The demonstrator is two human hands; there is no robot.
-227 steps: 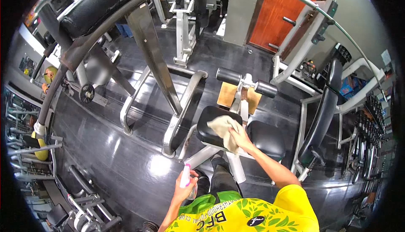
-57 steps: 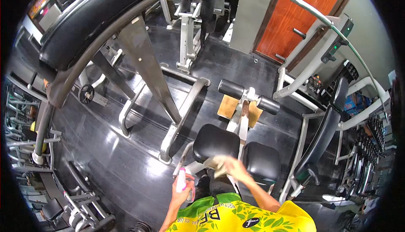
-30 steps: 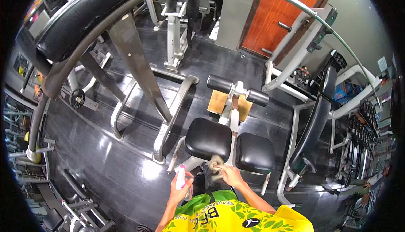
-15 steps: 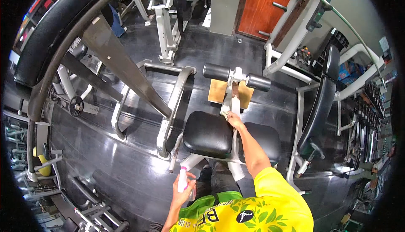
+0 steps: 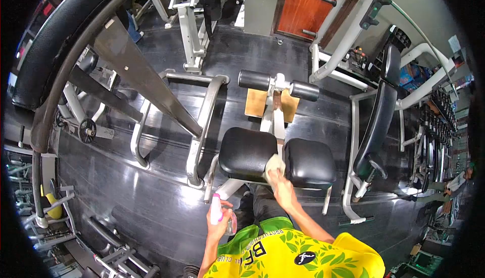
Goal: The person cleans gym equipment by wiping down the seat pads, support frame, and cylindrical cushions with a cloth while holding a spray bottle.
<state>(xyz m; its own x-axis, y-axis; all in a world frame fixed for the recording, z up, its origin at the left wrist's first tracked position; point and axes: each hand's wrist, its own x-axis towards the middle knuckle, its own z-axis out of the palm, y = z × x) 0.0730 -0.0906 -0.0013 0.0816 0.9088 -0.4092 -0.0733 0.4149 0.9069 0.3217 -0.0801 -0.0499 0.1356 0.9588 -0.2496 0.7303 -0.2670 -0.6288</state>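
My left hand [image 5: 215,226] is closed around a clear spray bottle [image 5: 216,210] with a white and pink spray head, held low in front of my body. A pale cloth [image 5: 275,166] is bunched in my right hand [image 5: 281,186]. That cloth is over the inner edge of the left black seat pad [image 5: 247,154], near the gap between the two pads. To its right lies the other black pad [image 5: 310,163]. Beyond them, the white bench frame [image 5: 277,120] runs up to two black foam rollers [image 5: 254,79].
A large padded machine arm [image 5: 65,40] looms at upper left, its grey beam slanting down to a metal floor frame [image 5: 204,126]. A black-padded bench [image 5: 376,131] stands to the right, with dumbbell racks [image 5: 439,116] behind it. Another person [image 5: 452,184] shows at the far right edge.
My right hand has drawn the cloth back toward me, from the bench frame beyond the pads to the inner edge of the left pad. My left hand still holds the spray bottle.
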